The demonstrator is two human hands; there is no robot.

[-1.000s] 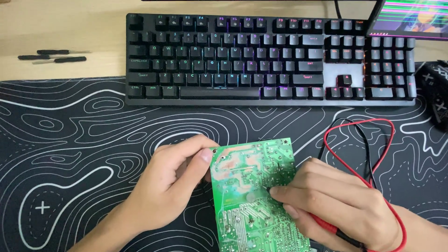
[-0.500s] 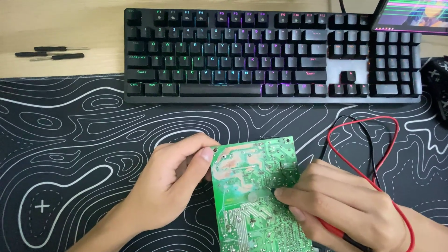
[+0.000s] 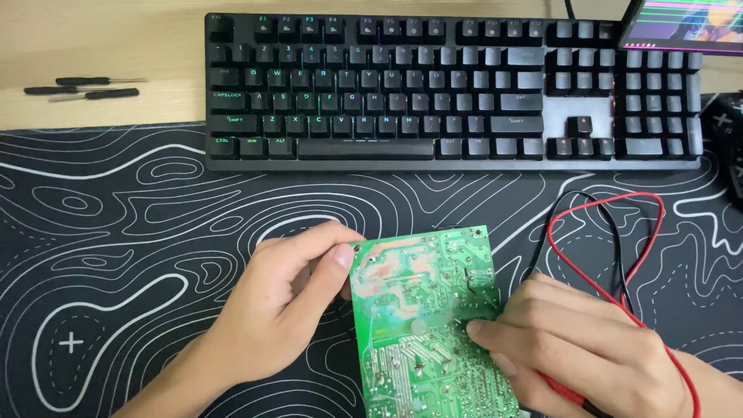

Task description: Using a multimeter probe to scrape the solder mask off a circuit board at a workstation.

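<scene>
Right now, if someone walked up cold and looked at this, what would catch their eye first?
First the bright green circuit board, solder side up at bottom centre, gripped at its left edge by the left hand while the right hand presses on its right side. Next, the red and black leads looping over the black desk mat with white contour lines. Behind them sits a dark backlit keyboard.

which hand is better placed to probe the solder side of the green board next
Likely the right hand: its fingertips rest on the circuit board beside the red lead, while the left hand steadies the board's edge.
</scene>
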